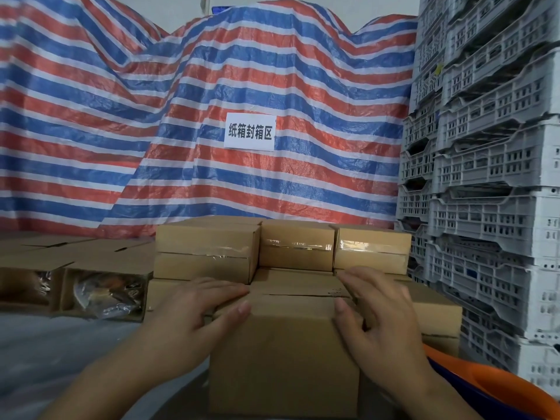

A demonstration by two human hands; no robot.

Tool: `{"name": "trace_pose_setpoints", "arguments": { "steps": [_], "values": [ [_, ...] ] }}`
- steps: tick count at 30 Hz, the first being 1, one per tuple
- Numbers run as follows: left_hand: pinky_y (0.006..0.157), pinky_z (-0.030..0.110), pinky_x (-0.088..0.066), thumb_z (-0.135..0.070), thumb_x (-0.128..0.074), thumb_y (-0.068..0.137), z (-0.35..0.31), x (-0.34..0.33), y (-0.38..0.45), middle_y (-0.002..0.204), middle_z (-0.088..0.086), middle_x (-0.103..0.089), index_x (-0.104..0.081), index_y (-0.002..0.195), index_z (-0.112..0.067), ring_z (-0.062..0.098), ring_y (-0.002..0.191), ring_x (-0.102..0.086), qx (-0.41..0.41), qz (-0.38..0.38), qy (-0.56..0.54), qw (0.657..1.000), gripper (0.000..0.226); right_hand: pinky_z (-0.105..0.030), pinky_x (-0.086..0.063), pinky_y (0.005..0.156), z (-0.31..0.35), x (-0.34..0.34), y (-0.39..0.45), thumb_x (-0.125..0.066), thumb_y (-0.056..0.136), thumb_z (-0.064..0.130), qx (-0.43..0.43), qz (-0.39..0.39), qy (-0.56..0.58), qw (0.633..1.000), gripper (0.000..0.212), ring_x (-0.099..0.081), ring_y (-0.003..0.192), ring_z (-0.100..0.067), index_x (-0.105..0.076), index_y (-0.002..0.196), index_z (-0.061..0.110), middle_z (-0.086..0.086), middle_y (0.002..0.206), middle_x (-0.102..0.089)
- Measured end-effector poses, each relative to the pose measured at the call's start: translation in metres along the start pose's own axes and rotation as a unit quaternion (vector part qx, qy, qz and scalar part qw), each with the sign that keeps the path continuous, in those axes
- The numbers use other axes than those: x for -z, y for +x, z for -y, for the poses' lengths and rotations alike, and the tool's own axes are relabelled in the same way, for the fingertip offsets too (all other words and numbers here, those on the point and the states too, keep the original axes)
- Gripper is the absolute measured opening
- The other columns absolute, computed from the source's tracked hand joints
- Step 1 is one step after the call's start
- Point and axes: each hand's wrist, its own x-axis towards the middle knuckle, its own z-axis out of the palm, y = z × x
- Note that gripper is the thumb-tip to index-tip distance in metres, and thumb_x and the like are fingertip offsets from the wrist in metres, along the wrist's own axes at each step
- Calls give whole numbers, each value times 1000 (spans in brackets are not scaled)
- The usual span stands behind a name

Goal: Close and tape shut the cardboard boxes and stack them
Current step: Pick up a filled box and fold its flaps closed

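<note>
A plain cardboard box (285, 353) stands right in front of me, its top flaps folded down with the seam bare of tape. My left hand (194, 316) grips its upper left edge, fingers on top and thumb on the front face. My right hand (378, 313) grips the upper right edge the same way. Behind it, taped boxes (297, 250) sit stacked in rows, clear tape across their fronts. At the left lie open boxes (103, 286) on their sides with wrapped goods showing inside.
A red, white and blue striped tarp (212, 116) with a white paper sign (250, 131) hangs behind. Tall stacks of grey plastic crates (491, 177) line the right side. An orange and blue object (500, 386) sits at the lower right.
</note>
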Motion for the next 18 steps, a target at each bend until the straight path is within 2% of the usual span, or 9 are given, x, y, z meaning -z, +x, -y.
{"name": "trace_pose_setpoints", "arguments": {
  "steps": [3,6,9,10,12,14,16,18],
  "values": [
    [93,-1,-26,-71,-34,83,-2,3,0,111,-51,-46,-59,123,-49,-22,118,-37,2,17,8,1000,53,-20,-37,93,-2,-3,-2,-47,93,47,8,80,53,995,39,-52,112,13,-74,112,27,24,109,-65],
    [99,12,-33,-72,-22,86,-7,8,5,116,-39,-51,-60,125,-44,-16,116,-40,-17,51,75,996,61,-22,-41,92,-2,-4,-2,-48,93,44,8,84,54,995,38,-60,101,9,-77,105,24,20,102,-71],
    [95,20,-37,-80,-3,81,-29,11,18,109,-29,-52,-57,115,-44,-11,105,-40,-28,84,165,982,73,-20,-41,92,0,-2,-1,-47,94,42,10,88,46,995,36,-61,96,7,-78,102,23,18,98,-73],
    [95,20,-34,-82,0,78,-39,9,24,113,-27,-52,-55,117,-44,-10,106,-39,-27,85,179,980,78,-18,-40,92,1,-2,0,-47,94,42,8,92,46,995,36,-61,95,8,-77,102,24,18,98,-73],
    [104,24,-26,-81,-3,80,-57,0,37,136,-19,-48,-43,137,-42,0,125,-37,-22,100,189,977,80,-19,-40,92,1,-2,0,-47,95,43,8,95,51,994,37,-61,96,8,-77,103,24,18,98,-73],
    [111,31,-17,-79,-12,86,-70,-15,47,156,-14,-28,-19,151,-40,9,142,-24,-20,161,198,967,76,-21,-42,92,0,-2,0,-47,97,47,12,94,61,994,38,-61,97,8,-76,104,25,19,99,-72],
    [113,35,-15,-81,-14,85,-74,-25,50,162,-12,-15,-5,152,-43,12,146,-16,-8,222,188,957,78,-22,-42,92,-1,-2,-1,-47,97,48,14,89,61,994,37,-60,100,9,-75,106,25,19,101,-72],
    [112,37,-20,-85,-10,79,-71,-28,50,162,-12,-14,-5,151,-47,14,147,-17,11,259,169,951,81,-21,-41,92,-2,-3,-1,-47,97,44,16,84,50,995,36,-58,102,12,-75,107,25,20,104,-71]
  ]
}}
